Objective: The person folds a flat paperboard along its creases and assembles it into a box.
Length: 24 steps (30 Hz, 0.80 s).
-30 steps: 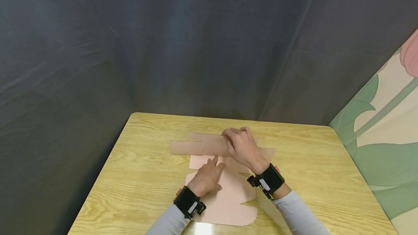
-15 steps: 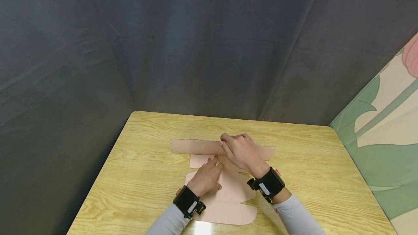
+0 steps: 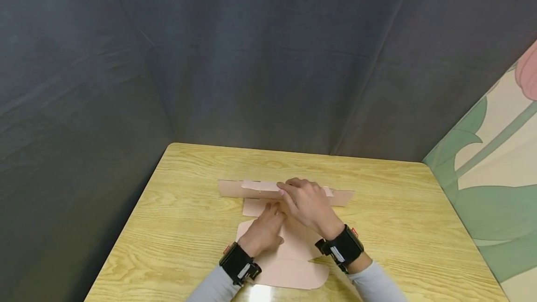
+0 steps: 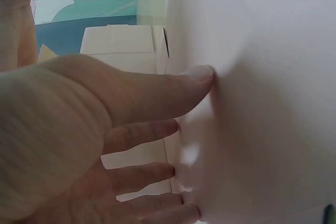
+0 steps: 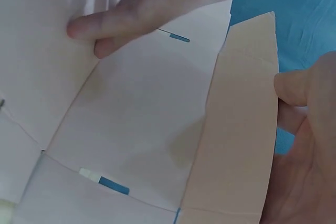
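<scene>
A pale pink cardboard box blank lies unfolded on the table, its far panel raised. Along that panel's top, a narrow flap bends toward me. My left hand presses the blank just before the raised panel; in the left wrist view its thumb and fairly straight fingers touch the cardboard. My right hand holds the flap at its edge. The right wrist view shows the thumb at the edge of the flap and fingers behind it. Small slots sit along the creases.
The wood-grain table extends to both sides of the blank. Dark curtains hang behind and to the left. A flower-patterned cloth borders the right side.
The far flap has gone from standing behind the panel to bending over toward me, its pale face now showing. My right hand has shifted slightly nearer and left; my left hand stays nearly still.
</scene>
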### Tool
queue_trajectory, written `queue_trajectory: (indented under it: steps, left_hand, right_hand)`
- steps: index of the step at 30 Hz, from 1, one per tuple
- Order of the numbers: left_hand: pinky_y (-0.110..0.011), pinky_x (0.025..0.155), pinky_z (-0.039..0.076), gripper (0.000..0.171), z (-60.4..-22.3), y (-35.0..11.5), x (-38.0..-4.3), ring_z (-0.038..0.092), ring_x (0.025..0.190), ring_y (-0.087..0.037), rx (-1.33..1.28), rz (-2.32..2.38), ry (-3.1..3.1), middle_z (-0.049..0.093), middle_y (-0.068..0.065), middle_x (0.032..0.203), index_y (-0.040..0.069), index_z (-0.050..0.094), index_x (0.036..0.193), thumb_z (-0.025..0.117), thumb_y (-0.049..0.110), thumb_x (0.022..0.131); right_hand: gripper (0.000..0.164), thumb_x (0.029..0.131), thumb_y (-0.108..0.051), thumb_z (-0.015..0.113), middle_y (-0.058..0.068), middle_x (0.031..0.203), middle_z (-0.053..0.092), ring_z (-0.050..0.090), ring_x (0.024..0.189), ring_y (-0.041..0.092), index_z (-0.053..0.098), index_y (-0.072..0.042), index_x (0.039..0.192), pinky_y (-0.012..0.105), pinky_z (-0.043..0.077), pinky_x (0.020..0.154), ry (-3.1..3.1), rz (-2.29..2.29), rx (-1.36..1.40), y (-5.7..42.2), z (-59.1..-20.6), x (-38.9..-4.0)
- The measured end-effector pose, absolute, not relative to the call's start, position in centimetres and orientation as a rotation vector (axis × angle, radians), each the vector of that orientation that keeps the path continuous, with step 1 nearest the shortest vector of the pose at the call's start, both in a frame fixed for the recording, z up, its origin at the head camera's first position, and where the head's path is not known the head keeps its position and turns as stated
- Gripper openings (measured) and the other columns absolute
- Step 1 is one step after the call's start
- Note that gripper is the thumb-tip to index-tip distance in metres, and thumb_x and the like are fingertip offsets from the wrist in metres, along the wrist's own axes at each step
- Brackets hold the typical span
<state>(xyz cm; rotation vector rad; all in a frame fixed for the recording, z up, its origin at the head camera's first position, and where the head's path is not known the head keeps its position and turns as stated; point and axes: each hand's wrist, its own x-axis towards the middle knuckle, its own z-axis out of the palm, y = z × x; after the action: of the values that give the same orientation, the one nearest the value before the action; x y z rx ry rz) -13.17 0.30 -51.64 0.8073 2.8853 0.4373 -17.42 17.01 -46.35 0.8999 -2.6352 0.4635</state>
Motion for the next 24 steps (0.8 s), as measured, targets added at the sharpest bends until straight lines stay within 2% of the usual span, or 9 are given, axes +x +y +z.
queue_trajectory:
  steps: [2, 6, 9, 14, 16, 18, 24]
  left_hand:
    - [-0.046, 0.13, 0.033, 0.047, -51.8, 0.2, -12.9, 0.046, 0.15, -0.03, 0.816, 0.466, 2.88, 0.055, -0.013, 0.153, 0.004, 0.071, 0.124, 0.092, 0.016, 0.083]
    - [-0.044, 0.115, 0.052, 0.046, -51.9, -0.1, -12.4, 0.045, 0.149, -0.034, 0.772, 0.516, 2.898, 0.054, -0.012, 0.155, 0.005, 0.071, 0.124, 0.091, 0.018, 0.085]
    - [-0.04, 0.104, 0.059, 0.045, -51.9, -0.3, -12.0, 0.049, 0.144, -0.036, 0.768, 0.497, 2.948, 0.057, -0.011, 0.15, 0.006, 0.071, 0.122, 0.091, 0.02, 0.084]
    - [-0.04, 0.117, 0.049, 0.055, -52.2, -0.7, -11.6, 0.051, 0.143, -0.035, 0.81, 0.455, 3.021, 0.059, -0.013, 0.149, 0.004, 0.067, 0.132, 0.089, 0.025, 0.086]
    - [-0.041, 0.119, 0.048, 0.056, -52.5, -0.9, -11.4, 0.05, 0.144, -0.035, 0.815, 0.466, 3.027, 0.059, -0.014, 0.15, 0.004, 0.066, 0.134, 0.088, 0.026, 0.087]
    - [-0.042, 0.116, 0.051, 0.055, -52.7, -1.0, -11.2, 0.05, 0.144, -0.035, 0.8, 0.482, 3.022, 0.058, -0.014, 0.151, 0.005, 0.066, 0.136, 0.086, 0.027, 0.089]
    - [-0.041, 0.094, 0.063, 0.048, -53.0, -1.2, -10.5, 0.051, 0.141, -0.033, 0.717, 0.57, 3.019, 0.057, -0.013, 0.15, 0.01, 0.068, 0.132, 0.086, 0.026, 0.09]
  right_hand:
    - [0.032, 0.112, -0.031, 0.056, 0.013, 0.12, 0.078, 0.076, 0.106, 0.035, 0.079, -0.016, 0.129, 0.054, 0.063, 0.09, -2.623, 0.458, 0.9, 17.0, -46.6, -17.2]
    - [0.032, 0.11, -0.032, 0.058, 0.015, 0.123, 0.077, 0.075, 0.108, 0.037, 0.079, -0.016, 0.129, 0.055, 0.062, 0.091, -2.604, 0.434, 0.897, 17.1, -47.0, -16.7]
    - [0.031, 0.11, -0.032, 0.06, 0.016, 0.123, 0.077, 0.074, 0.109, 0.038, 0.079, -0.017, 0.129, 0.056, 0.062, 0.092, -2.591, 0.408, 0.89, 17.1, -47.2, -16.5]
    - [0.03, 0.108, -0.032, 0.063, 0.016, 0.125, 0.075, 0.073, 0.113, 0.039, 0.079, -0.018, 0.13, 0.059, 0.06, 0.095, -2.58, 0.367, 0.868, 17.0, -47.4, -16.0]
    - [0.03, 0.108, -0.032, 0.064, 0.016, 0.126, 0.075, 0.072, 0.114, 0.04, 0.079, -0.018, 0.13, 0.06, 0.06, 0.096, -2.581, 0.346, 0.853, 17.0, -47.6, -15.8]
    - [0.03, 0.107, -0.032, 0.065, 0.016, 0.127, 0.074, 0.072, 0.115, 0.04, 0.079, -0.018, 0.13, 0.06, 0.059, 0.096, -2.581, 0.326, 0.84, 17.1, -47.9, -15.7]
    - [0.031, 0.106, -0.033, 0.066, 0.016, 0.129, 0.073, 0.071, 0.115, 0.042, 0.077, -0.02, 0.132, 0.06, 0.059, 0.097, -2.55, 0.278, 0.859, 17.0, -48.3, -15.7]
